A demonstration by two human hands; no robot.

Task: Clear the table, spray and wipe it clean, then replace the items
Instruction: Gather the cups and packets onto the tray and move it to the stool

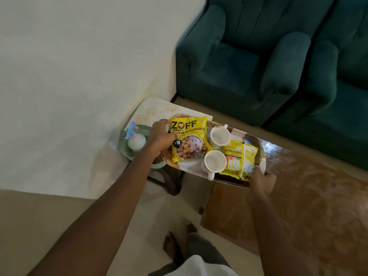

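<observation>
Yellow packets (188,140) and two white cups (216,161) sit loose on the tray (190,166), held over the corner of the brown table (308,186) with my left hand (161,134) and right hand (261,179) each gripping an end, so I judge it needs carrying level and slow
</observation>
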